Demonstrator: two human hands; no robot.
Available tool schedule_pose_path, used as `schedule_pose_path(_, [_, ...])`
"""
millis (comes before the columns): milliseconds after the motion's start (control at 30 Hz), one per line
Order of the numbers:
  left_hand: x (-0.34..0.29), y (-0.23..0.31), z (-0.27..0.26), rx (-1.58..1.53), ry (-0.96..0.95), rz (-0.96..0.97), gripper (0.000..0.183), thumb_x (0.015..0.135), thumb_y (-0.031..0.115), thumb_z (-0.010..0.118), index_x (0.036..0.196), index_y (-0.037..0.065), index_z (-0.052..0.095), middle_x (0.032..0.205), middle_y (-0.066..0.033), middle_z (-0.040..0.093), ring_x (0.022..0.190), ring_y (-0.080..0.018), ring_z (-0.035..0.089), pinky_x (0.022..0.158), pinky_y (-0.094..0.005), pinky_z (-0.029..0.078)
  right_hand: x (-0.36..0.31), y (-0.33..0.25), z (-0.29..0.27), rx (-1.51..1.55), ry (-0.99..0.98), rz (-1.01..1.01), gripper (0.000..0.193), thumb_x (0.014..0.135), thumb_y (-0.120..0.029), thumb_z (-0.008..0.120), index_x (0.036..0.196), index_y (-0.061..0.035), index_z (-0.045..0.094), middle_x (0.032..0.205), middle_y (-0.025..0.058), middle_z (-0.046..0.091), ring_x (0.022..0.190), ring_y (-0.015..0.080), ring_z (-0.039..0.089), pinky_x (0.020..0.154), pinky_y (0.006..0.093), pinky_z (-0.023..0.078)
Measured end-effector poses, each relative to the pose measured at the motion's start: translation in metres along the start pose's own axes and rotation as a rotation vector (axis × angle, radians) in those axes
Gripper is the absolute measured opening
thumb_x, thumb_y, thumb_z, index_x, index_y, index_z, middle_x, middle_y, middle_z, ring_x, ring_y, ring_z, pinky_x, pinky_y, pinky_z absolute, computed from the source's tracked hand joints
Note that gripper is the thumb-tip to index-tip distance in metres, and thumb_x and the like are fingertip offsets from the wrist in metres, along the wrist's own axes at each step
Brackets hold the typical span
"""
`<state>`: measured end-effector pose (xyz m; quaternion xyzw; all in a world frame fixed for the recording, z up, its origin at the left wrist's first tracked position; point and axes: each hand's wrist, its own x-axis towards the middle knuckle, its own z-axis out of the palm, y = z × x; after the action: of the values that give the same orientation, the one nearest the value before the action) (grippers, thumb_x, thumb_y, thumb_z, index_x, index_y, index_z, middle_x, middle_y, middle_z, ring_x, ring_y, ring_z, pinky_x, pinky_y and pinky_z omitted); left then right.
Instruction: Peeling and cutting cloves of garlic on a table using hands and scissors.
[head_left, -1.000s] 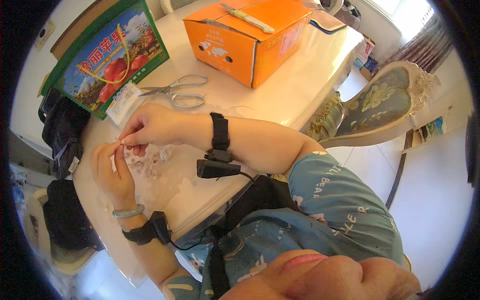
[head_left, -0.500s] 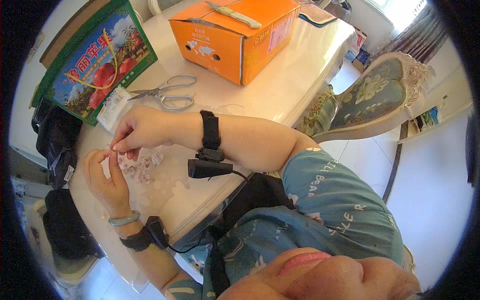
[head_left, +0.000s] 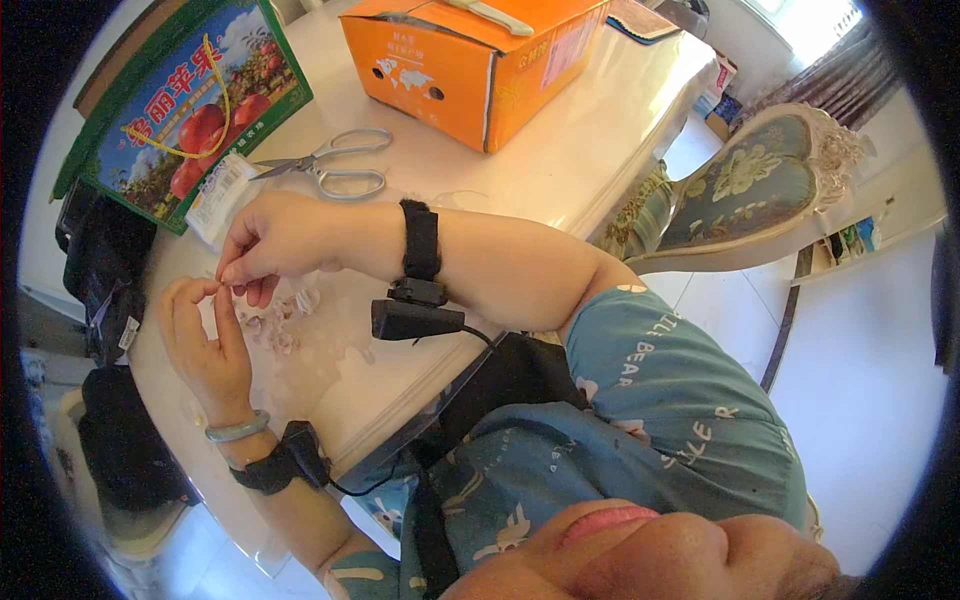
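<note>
My left hand, with a pale green bangle at its wrist, is raised over the left part of the table. Its thumb and forefinger pinch together at the tips. Against them press the closed fingertips of my right hand, which reaches across from the right. Whatever lies between the fingertips is too small to make out. Beneath and beside the hands, thin pale-pink peelings, like garlic skin, are scattered on the table. Just beyond my right hand lie metal scissors, blades resting on a white packet.
On the pale table stand an orange carton with a light-handled knife on top and a green-edged apple box. A dark bag sits at the left edge. A carved upholstered chair stands at right.
The view has shifted slightly, so the carton and boxes sit a little higher. Both hands keep their fingertips together, with only small finger movements.
</note>
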<state>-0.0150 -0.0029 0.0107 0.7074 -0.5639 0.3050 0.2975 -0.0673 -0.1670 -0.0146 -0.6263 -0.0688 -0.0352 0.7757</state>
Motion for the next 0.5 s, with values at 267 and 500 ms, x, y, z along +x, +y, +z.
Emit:
schedule_pose_path(267, [-0.003,-0.001,0.002,-0.079,-0.047,-0.025,0.007,0.082,0.003,0.059,0.087,0.0,0.054,0.09,-0.0148,0.054,0.087,-0.0313,0.053,0.079,-0.0378,0.042,-0.003,-0.005,-0.004,-0.071,-0.037,0.035,0.016,0.085,-0.008,0.062,0.094,0.0051,0.063,0.076,0.0102,0.065,0.062,0.016,0.064,0.058,0.0262,0.054])
schedule_pose_path(500, [-0.006,-0.012,0.013,-0.024,-0.009,0.06,0.01,0.082,0.005,0.058,0.09,0.001,0.054,0.094,-0.0177,0.054,0.089,-0.0355,0.053,0.079,-0.0408,0.043,-0.007,-0.011,-0.004,-0.099,-0.042,0.001,0.032,0.088,-0.013,0.06,0.115,0.0041,0.055,0.091,0.0078,0.064,0.071,0.0111,0.061,0.064,0.0244,0.052])
